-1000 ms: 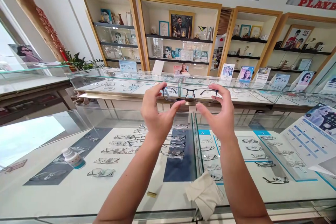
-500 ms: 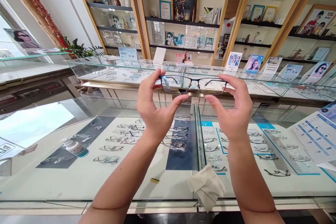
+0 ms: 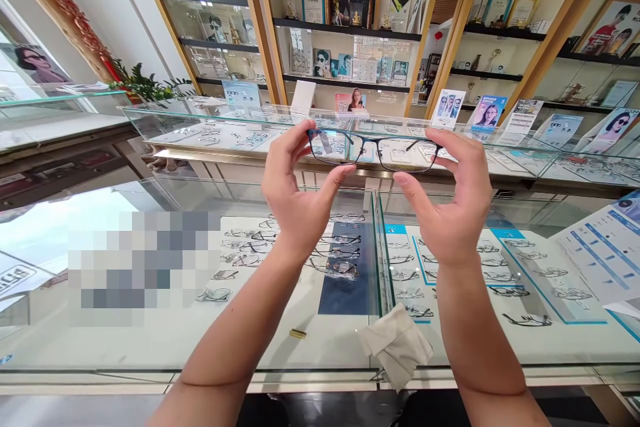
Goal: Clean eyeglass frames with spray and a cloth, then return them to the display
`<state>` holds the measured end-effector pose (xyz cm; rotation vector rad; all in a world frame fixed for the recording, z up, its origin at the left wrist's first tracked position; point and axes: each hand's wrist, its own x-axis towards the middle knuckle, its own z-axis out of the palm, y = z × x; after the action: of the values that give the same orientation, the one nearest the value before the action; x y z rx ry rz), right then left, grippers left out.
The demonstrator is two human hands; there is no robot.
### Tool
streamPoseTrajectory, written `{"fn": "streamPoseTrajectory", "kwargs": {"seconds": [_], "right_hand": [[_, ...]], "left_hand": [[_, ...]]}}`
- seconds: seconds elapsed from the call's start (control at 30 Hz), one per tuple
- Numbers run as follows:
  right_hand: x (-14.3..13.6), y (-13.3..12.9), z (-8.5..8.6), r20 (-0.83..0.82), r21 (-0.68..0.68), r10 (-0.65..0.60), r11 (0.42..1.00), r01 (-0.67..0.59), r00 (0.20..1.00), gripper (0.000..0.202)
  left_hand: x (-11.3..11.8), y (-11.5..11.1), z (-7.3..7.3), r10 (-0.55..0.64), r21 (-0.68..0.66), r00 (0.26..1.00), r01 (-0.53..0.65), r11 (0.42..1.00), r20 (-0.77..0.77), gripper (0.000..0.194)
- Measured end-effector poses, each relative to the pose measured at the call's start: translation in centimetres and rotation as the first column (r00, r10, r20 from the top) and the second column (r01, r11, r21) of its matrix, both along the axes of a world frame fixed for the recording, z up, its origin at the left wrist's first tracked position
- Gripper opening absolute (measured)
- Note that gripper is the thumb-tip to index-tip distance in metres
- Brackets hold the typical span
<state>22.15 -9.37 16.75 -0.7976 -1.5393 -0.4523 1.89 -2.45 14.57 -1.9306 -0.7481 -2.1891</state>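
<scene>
A pair of eyeglasses (image 3: pixel 371 140) with a thin dark frame is held up level above the glass counter, its lenses side by side. My left hand (image 3: pixel 299 190) grips the left end of the frame with its fingers, the thumb lying below the left lens. At the other end, my right hand (image 3: pixel 454 197) pinches the frame's right corner, its thumb stretched out under the right lens. Below, a crumpled beige cloth (image 3: pixel 397 347) lies on the counter's front part, over the joint between two cases. To its left is a small yellow strip (image 3: pixel 297 333).
Rows of eyeglasses lie inside the near glass display case (image 3: pixel 280 353). A second display counter (image 3: pixel 210 147) crosses behind it, with poster cards (image 3: pixel 485 117) standing on top. At right stands a leaning printed board (image 3: pixel 607 253). A pixelated patch hides part of the left counter.
Both hands have shifted slightly right with the eyeglasses, keeping their hold. The background has moved up a little in view. The spray bottle at left is now covered by the pixelated patch.
</scene>
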Motion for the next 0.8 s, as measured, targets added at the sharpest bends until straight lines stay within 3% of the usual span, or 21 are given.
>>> {"fn": "streamPoseTrajectory", "kwargs": {"seconds": [0.43, 0.63, 0.8], "right_hand": [[-0.1, 0.0, -0.4, -0.047, -0.053, 0.018, 0.998, -0.021, 0.999, 0.052], [-0.2, -0.4, 0.0, -0.041, -0.011, -0.033, 0.999, 0.032, 0.999, 0.046], [-0.3, -0.8, 0.1, -0.041, -0.065, -0.041, 0.997, 0.039, 0.998, 0.05]], "left_hand": [[0.1, 1.3, -0.6, -0.123, -0.037, 0.992, 0.123, 0.992, 0.002, 0.07], [0.3, 1.1, -0.8, -0.134, -0.053, 0.991, 0.134, 0.99, 0.006, 0.067], [0.4, 0.8, -0.5, -0.121, -0.064, 0.993, 0.121, 0.991, 0.008, 0.07]]}}
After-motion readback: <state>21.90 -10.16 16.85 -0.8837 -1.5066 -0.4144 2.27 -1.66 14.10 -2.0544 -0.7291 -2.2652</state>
